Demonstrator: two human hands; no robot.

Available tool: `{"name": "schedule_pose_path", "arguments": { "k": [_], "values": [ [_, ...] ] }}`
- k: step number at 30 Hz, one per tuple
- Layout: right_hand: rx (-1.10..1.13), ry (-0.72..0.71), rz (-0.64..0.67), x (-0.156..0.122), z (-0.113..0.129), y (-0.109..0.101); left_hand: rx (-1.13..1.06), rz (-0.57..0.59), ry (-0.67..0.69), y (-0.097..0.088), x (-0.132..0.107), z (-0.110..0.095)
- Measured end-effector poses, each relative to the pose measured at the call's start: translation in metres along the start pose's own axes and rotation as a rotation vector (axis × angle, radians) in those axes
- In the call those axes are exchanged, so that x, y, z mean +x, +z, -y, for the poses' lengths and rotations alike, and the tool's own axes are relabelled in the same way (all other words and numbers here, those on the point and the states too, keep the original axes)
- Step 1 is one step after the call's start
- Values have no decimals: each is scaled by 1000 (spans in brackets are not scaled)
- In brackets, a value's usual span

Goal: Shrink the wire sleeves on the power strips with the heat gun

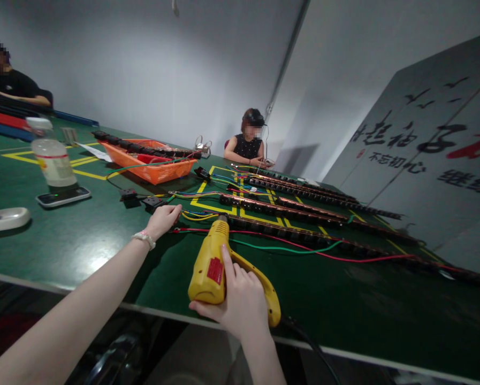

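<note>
Green yellow-lined table (344,315), grey wall (143,64), right grip (245,297) round heat gun (207,262), left grip (163,220) pinching wires (202,217)

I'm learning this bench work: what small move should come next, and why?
Perhaps angle the heat gun slightly left toward the wires, short of the left hand: the right hand grips it, and its nozzle appears near where they meet the strip.

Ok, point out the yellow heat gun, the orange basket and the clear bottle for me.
Yellow heat gun (207,259): head view, on the body's side.
Orange basket (171,171): head view, on the outer wall.
Clear bottle (55,163): head view, on the label.
</note>
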State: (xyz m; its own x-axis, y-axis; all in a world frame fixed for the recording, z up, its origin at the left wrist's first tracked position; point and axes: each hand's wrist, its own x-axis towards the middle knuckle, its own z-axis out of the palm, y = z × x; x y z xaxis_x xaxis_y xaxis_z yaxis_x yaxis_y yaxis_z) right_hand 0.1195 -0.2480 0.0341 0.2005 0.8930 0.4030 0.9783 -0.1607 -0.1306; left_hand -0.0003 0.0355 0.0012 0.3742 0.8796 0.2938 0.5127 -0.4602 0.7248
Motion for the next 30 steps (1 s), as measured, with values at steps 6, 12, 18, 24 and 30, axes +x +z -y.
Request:
{"name": "schedule_pose_path", "arguments": {
  "k": [6, 12, 18, 24, 30],
  "values": [
    [-20, -10, -11, -2, -1, -1, 114, 34, 58, -2, -5, -8],
    [-19, 9, 12, -3, 2, -2, 135, 6, 115, -1, -5, -7],
    [-18, 6, 4, -3, 2, -1, 84, 5, 116, 4, -2, 0],
    [-35, -6, -39, -4, 0, 2, 114, -23, 58, 4, 1, 0],
    [-5, 5, -15, -4, -1, 0, 91, 76, 46, 6, 6, 2]
  ]
}}
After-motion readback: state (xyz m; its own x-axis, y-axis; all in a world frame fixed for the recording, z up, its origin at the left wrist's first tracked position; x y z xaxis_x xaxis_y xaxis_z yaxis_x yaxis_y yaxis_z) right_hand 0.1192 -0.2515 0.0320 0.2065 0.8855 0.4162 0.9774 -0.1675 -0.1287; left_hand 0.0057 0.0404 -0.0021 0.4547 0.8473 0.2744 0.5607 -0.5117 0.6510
